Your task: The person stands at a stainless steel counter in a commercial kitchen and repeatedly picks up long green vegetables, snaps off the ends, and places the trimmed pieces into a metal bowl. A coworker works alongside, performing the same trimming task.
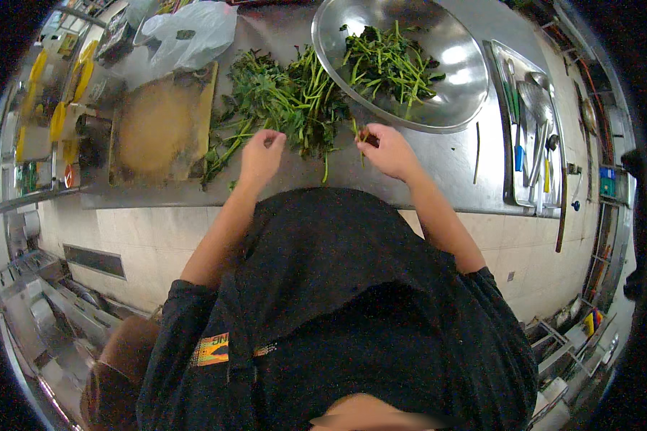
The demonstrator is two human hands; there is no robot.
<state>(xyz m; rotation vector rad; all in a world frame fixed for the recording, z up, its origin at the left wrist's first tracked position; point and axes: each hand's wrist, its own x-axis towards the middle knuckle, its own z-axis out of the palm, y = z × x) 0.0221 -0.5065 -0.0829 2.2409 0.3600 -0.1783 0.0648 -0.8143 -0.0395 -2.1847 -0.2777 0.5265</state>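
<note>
My right hand (391, 151) pinches a short piece of leafy green stem (362, 141), just below the near rim of a large steel mixing bowl (466, 110). Inside the bowl lies a loose heap of cut green stems and leaves (393, 70). My left hand (262, 159) is curled, thumb close to the fingers, at the front of a pile of leafy greens (275, 97). Whether anything is between its fingertips is too unclear to see. The pile lies directly on the steel table (436, 156), stems pointing several ways.
A worn cutting board (156, 129) lies left of the greens, with a translucent plastic bag (199, 32) behind it. To the right, a metal tray (534, 194) holds ladles, a skimmer and other utensils. One loose stem (476, 153) rests between bowl and tray.
</note>
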